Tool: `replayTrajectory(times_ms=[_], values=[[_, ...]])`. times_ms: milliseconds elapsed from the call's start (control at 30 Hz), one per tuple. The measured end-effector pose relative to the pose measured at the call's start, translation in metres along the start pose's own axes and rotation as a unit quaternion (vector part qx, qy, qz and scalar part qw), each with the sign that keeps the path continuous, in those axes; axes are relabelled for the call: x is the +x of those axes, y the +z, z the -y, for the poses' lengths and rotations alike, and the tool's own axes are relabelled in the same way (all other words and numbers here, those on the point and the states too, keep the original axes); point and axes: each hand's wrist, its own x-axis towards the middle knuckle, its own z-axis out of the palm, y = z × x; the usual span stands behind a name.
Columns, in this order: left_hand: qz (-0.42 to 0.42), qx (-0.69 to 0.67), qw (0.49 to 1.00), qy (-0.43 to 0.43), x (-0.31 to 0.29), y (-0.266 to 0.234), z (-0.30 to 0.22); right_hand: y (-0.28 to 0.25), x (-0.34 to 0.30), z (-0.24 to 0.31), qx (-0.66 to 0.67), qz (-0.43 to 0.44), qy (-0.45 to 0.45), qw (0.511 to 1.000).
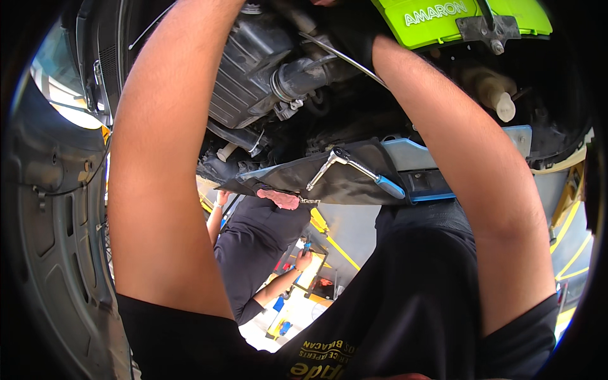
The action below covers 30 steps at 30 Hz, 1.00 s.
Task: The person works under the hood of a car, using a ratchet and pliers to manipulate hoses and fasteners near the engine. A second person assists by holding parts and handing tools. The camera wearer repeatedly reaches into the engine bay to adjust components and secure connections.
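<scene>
My left arm (161, 139) reaches up past the top edge, so its hand is out of the picture. My right forearm (443, 107) reaches up into the engine bay. My right hand (358, 35) appears to be in a black glove, lost in dark shadow; its fingers cannot be made out. A thin metal rod (345, 58) runs beside that wrist; whether the hand touches it is unclear. Below, a ratchet wrench (358, 168) with a blue handle and long extension lies on a black cover (316, 180) over the front edge. A bit of skin shows at the top edge.
A green-topped battery (437, 22) with a metal clamp sits at the upper right. Left of centre is a black ribbed engine housing (244, 69) with a hose. A pink cloth (278, 198) hangs by the cover. Another person (269, 228) stands beyond, holding a blue-handled tool.
</scene>
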Motion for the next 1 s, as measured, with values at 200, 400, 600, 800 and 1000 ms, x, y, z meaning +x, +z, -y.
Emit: replayTrajectory(times_ms=[200, 400, 600, 800, 1000], values=[[0.012, 0.002, 1.000, 0.003, 0.0064, 0.0014, -0.0033, -0.0031, -0.0042, -0.0010, 0.004, -0.006, 0.001, 1.000], [0.017, -0.002, 1.000, 0.003, 0.0072, 0.0057, -0.0051, -0.0031, -0.0069, -0.0041, 0.006, -0.006, 0.001, 1.000], [0.016, -0.006, 1.000, 0.005, 0.0042, 0.0070, -0.0034, -0.0023, -0.0060, -0.0050, 0.004, -0.006, 0.000, 1.000], [0.018, -0.011, 1.000, 0.010, 0.0026, 0.0060, -0.0020, -0.0018, -0.0051, -0.0061, 0.001, -0.007, 0.000, 1.000], [0.023, -0.016, 1.000, 0.014, 0.0028, 0.0077, 0.0014, -0.0003, -0.0028, -0.0074, -0.002, -0.010, 0.003, 1.000]])
